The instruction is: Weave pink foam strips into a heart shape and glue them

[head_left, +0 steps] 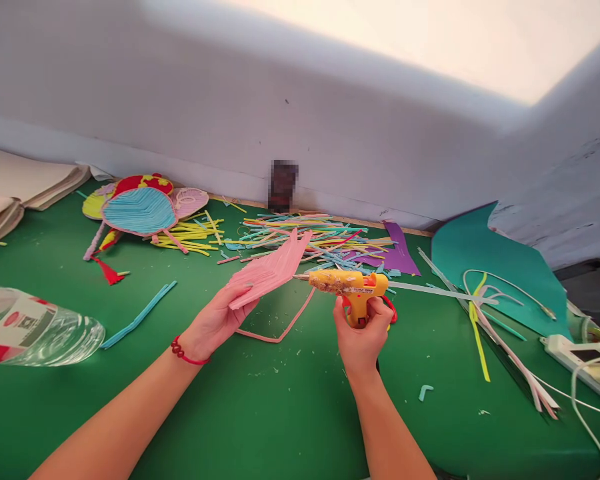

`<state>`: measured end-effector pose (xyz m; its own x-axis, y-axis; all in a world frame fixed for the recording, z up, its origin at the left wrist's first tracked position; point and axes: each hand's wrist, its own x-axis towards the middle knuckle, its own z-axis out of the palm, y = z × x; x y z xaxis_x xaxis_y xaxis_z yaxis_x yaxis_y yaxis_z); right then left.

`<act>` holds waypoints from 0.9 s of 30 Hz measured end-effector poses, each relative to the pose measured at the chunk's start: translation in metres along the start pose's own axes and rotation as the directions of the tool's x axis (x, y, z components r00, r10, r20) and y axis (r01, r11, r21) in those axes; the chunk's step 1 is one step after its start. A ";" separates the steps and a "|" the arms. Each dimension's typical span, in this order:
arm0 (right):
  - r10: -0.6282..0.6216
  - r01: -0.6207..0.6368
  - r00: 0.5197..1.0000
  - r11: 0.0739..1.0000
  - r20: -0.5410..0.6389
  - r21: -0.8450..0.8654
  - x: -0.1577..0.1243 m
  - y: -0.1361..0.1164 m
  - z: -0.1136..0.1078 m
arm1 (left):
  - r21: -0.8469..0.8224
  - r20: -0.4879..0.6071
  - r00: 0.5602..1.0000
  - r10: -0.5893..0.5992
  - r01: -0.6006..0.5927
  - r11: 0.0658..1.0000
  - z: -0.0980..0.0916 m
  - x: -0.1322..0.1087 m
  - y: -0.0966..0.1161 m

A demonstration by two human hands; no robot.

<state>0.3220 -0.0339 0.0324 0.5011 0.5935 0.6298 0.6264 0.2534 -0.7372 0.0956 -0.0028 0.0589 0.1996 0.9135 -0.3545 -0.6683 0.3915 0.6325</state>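
Note:
My left hand (215, 323) is closed on a flat piece of pink strips (270, 270), held tilted above the green table (280, 400). A thin pink frame loop (280, 330) hangs from it down to the table. My right hand (363, 337) grips the handle of a yellow glue gun (350, 285). Its nozzle points left and touches the right edge of the pink piece. A glue stick (430, 291) sticks out of the gun's back.
Finished strip fans (140, 210) lie at the back left, loose coloured strips (300, 233) in the middle. A plastic bottle (30, 327) lies at the left, teal sheet (490, 267) and a power strip (580, 357) with cables at the right.

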 end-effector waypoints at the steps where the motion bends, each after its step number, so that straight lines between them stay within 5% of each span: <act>1: 0.006 -0.006 1.000 1.000 0.000 0.005 0.000 0.000 0.000 | -0.002 -0.004 1.000 0.001 -0.001 1.000 0.001 0.000 0.000; 27: 0.065 -0.065 0.997 0.998 0.044 -0.003 0.003 0.006 0.000 | 0.005 0.028 0.999 -0.026 0.026 1.000 -0.003 0.000 0.000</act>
<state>0.3272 -0.0301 0.0301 0.5140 0.6413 0.5696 0.5944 0.2124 -0.7756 0.0935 -0.0033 0.0562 0.2375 0.9056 -0.3513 -0.6595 0.4159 0.6262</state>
